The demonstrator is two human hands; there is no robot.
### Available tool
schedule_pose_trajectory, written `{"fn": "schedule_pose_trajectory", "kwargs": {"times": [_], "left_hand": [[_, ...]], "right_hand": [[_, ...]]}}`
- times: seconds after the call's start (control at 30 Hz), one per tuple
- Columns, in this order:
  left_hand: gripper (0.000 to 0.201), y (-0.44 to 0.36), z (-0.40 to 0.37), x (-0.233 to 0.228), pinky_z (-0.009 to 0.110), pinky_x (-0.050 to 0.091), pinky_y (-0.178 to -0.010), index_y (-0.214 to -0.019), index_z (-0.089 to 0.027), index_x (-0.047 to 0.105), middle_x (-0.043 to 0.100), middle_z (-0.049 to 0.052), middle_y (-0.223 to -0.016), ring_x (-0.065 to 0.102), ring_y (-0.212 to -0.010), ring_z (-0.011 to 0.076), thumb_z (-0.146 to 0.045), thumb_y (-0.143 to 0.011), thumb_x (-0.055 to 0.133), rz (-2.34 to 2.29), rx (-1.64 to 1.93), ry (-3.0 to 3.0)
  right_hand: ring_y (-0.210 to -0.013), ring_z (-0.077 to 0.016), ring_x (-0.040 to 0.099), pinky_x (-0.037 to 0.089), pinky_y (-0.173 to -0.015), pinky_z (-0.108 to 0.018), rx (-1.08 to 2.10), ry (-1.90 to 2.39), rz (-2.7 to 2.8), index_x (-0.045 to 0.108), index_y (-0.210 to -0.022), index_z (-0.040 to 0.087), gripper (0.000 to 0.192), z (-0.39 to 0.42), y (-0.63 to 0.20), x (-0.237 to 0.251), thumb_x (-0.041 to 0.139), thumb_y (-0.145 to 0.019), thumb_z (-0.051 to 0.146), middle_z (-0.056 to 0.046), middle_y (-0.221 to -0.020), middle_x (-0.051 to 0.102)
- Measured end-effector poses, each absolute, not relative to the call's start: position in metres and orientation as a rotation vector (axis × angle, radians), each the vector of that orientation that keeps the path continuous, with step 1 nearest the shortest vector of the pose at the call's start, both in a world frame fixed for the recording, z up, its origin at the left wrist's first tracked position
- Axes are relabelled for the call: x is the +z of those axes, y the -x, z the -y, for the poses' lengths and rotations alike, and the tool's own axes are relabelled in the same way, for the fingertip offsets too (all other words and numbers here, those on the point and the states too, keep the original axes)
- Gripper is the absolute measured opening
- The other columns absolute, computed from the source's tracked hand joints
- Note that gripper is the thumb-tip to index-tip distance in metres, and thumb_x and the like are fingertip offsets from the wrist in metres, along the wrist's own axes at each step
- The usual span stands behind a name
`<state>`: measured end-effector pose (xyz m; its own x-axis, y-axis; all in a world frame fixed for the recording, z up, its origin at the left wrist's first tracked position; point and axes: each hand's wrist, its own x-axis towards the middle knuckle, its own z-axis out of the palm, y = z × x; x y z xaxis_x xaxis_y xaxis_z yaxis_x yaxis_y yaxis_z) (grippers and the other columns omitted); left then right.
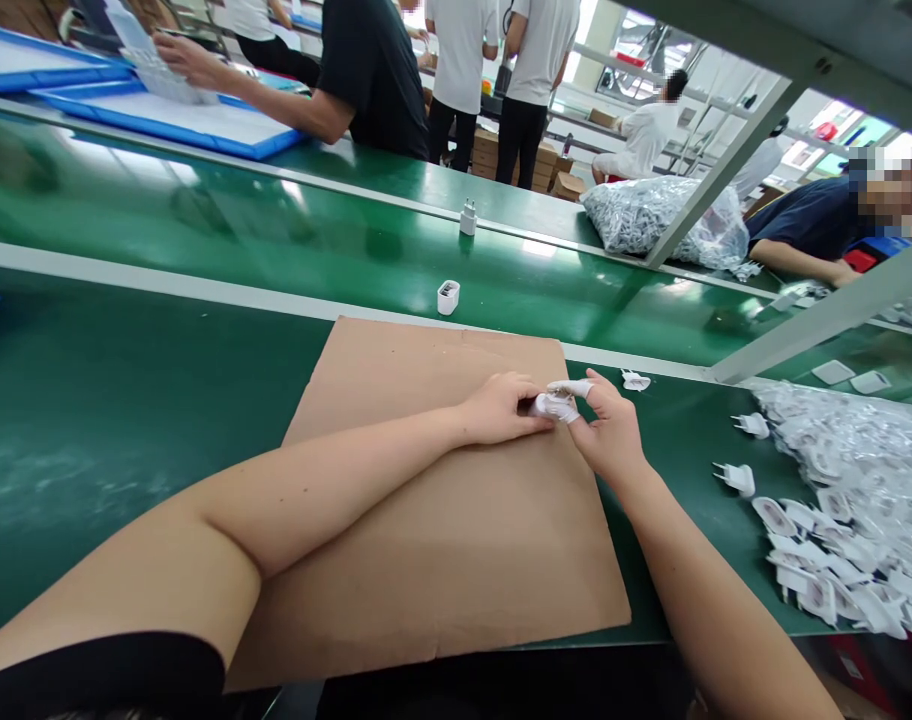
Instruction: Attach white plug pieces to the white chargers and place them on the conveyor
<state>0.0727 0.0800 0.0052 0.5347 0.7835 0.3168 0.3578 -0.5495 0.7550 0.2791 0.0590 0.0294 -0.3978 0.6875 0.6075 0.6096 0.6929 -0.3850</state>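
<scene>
While both meet mid-frame over the cardboard sheet point(441, 520), the left hand point(501, 408) and right hand point(610, 435) pinch one small white plug point(553, 405) — together.

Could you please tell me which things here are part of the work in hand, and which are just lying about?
In hand: left hand, right hand, small white plug, cardboard sheet, pile of wrapped plugs.

Lying about: two chargers on the belt, blue trays.
</scene>
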Motion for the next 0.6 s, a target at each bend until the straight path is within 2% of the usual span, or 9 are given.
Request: {"fn": "schedule_pose_trajectory", "kwargs": {"times": [0.13, 0.23, 0.33, 0.43, 0.53, 0.6], "left_hand": [[0.028, -0.073, -0.081, 0.004, 0.03, 0.042, -0.07, -0.082, -0.019, 0.07, 0.063, 0.001, -0.077, 0.057, -0.077, 0.0184, -0.046, -0.087, 0.075, -0.932, 0.87, -2.107], [0.028, -0.074, -0.079, 0.004, 0.03, 0.044, -0.072, -0.086, -0.02, 0.072, 0.066, 0.002, -0.081, 0.059, -0.08, 0.0191, -0.048, -0.088, 0.073, -0.923, 0.872, -2.084], [0.026, -0.075, -0.075, 0.005, 0.032, 0.047, -0.079, -0.089, -0.021, 0.074, 0.07, 0.002, -0.085, 0.062, -0.085, 0.0204, -0.047, -0.087, 0.074, -0.946, 0.886, -2.058], [0.028, -0.077, -0.075, 0.006, 0.031, 0.05, -0.08, -0.092, -0.02, 0.075, 0.073, 0.002, -0.089, 0.065, -0.087, 0.0208, -0.047, -0.085, 0.075, -0.92, 0.836, -1.987], [0.031, -0.079, -0.09, 0.011, 0.029, 0.051, -0.076, -0.105, -0.02, 0.076, 0.076, 0.002, -0.096, 0.069, -0.088, 0.0208, -0.043, -0.084, 0.075, -0.93, 0.723, -1.874], [0.032, -0.078, -0.112, 0.018, 0.029, 0.052, -0.081, -0.113, -0.022, 0.074, 0.078, 0.002, -0.104, 0.071, -0.094, 0.0209, -0.039, -0.086, 0.074, -1.156, 0.747, -1.856]], "right_hand": [[-0.088, -0.0246, 0.068, 0.042, -0.115, -0.056, -0.026, 1.047, 2.161, 0.072, -0.086, 0.027, 0.017, -0.061, -0.28, 0.033, 0.061, -0.081, 0.014, -0.002, -0.08, 0.072], [-0.082, -0.0235, 0.063, 0.043, -0.11, -0.054, -0.075, 1.145, 2.141, 0.07, -0.079, 0.026, 0.012, -0.059, -0.279, 0.032, 0.063, -0.079, 0.016, -0.001, -0.074, 0.065], [-0.082, -0.0234, 0.062, 0.046, -0.101, -0.05, 0.011, 1.228, 2.052, 0.076, -0.09, 0.026, 0.013, -0.055, -0.276, 0.025, 0.066, -0.083, 0.024, -0.002, -0.077, 0.066], [-0.087, -0.024, 0.063, 0.048, -0.097, -0.047, 0.194, 1.246, 1.946, 0.078, -0.105, 0.027, 0.022, -0.053, -0.276, 0.018, 0.068, -0.087, 0.035, -0.003, -0.084, 0.07], [-0.101, -0.0255, 0.065, 0.049, -0.1, -0.045, 0.328, 1.182, 1.832, 0.069, -0.131, 0.027, 0.044, -0.061, -0.288, 0.018, 0.066, -0.091, 0.046, -0.007, -0.105, 0.074], [-0.113, -0.0298, 0.062, 0.044, -0.107, -0.051, 0.228, 1.234, 1.729, 0.063, -0.14, 0.024, 0.055, -0.071, -0.306, 0.019, 0.062, -0.093, 0.051, -0.012, -0.118, 0.073]]}}
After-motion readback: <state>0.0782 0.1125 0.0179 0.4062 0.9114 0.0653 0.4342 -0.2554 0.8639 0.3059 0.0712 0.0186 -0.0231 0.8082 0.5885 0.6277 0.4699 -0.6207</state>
